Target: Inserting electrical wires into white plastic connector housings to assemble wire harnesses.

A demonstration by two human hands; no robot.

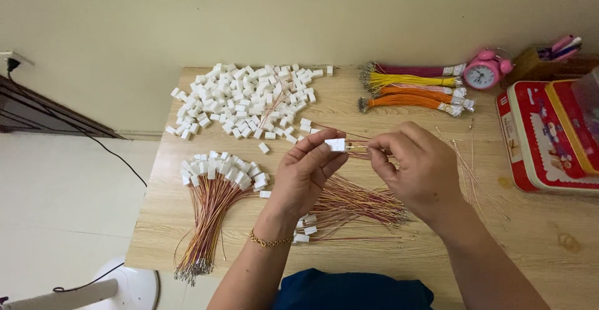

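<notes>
My left hand [306, 172] pinches a small white plastic connector [335, 144] between thumb and fingertips, above the wooden table [530, 247]. My right hand [415, 169] grips thin red and yellow wires [357, 151] whose ends meet the connector's right side. Under both hands lies a loose bundle of the same wires [355, 204]. A gold bracelet [269, 242] circles my left wrist.
A heap of white connectors [246, 98] lies at the back left. Finished wires with connectors [212, 197] fan out front left. Bundles of maroon, yellow and orange wires [412, 85], a pink alarm clock [482, 73] and red tins [549, 135] sit at the right.
</notes>
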